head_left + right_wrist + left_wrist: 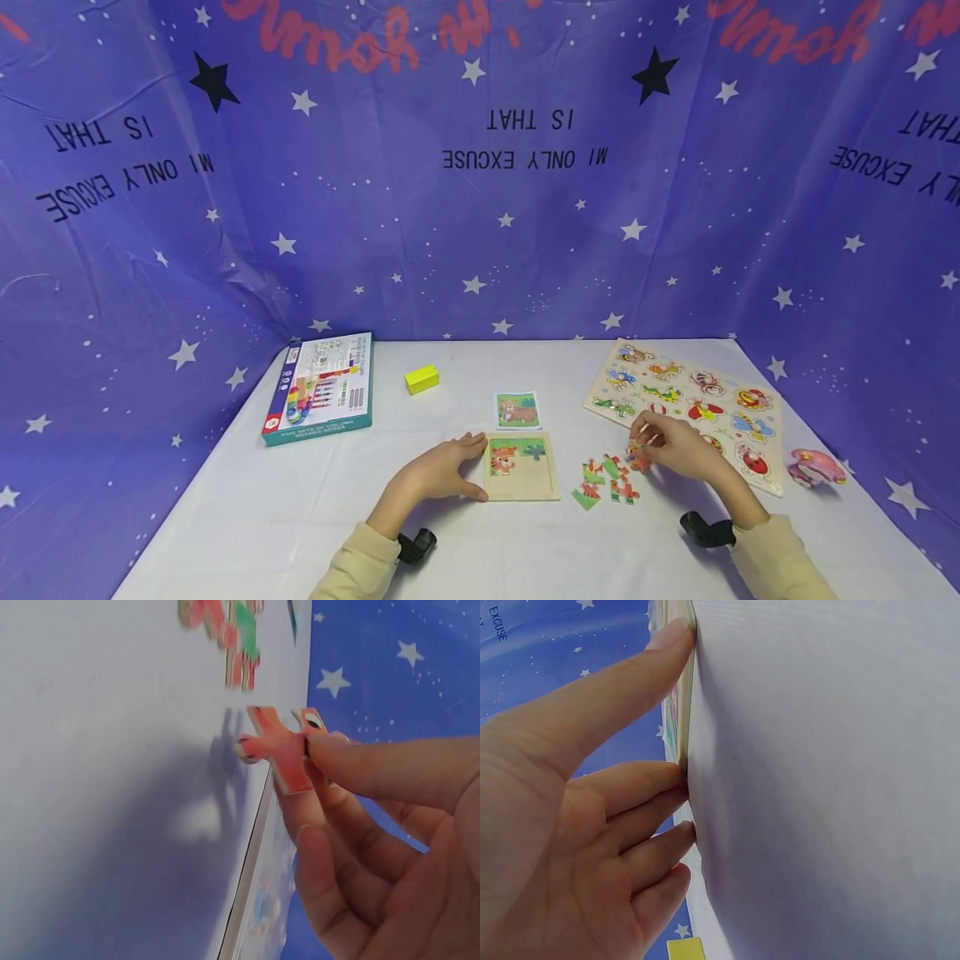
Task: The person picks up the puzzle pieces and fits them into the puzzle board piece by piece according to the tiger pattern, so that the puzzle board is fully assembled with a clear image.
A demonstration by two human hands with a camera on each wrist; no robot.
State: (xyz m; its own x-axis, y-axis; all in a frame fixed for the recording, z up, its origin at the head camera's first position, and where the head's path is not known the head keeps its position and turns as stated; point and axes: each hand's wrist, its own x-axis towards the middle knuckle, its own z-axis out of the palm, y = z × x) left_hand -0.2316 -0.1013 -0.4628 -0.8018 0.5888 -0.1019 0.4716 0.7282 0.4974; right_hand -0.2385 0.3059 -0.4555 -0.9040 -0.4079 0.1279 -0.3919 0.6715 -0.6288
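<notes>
A square wooden puzzle tray (532, 487) lies at the table's middle, with a few joined pieces (502, 458) in its upper left part. The left hand (442, 468) rests at its left edge, thumb and fingertips touching the rim (684, 712), fingers spread. Between thumb and fingers, the right hand (675, 446) pinches a red-orange puzzle piece (283, 754), lifted off the table in the right wrist view. Loose green and orange pieces (611, 467) lie between the tray and the right hand. Directly behind the tray is a picture card (517, 410) showing an animal.
At the back right is a wooden board with insect pictures (600, 392), partly behind the right hand, with a pink toy (817, 467) at its right. A yellow block (422, 380) and a flat teal-edged box (322, 387) lie at the back left. Purple cloth (480, 250) hangs behind.
</notes>
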